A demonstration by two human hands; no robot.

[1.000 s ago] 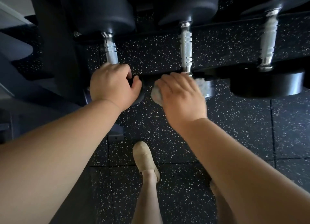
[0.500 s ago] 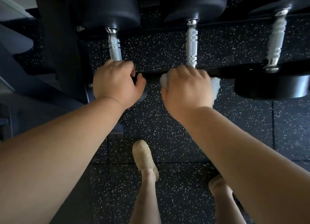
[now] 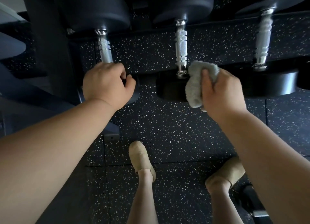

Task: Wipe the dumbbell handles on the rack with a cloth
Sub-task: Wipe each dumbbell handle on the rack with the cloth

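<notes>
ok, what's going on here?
A person stands at a black dumbbell rack. The right hand grips a bunched grey cloth just beside the near end of the middle knurled chrome handle; whether they touch is unclear. The left hand is curled round the near end of the left knurled chrome handle, seemingly steadying that dumbbell. The right chrome handle is untouched.

Grey cloth (image 3: 196,88) bunched beside mid chrome handle (image 3: 180,44).
</notes>
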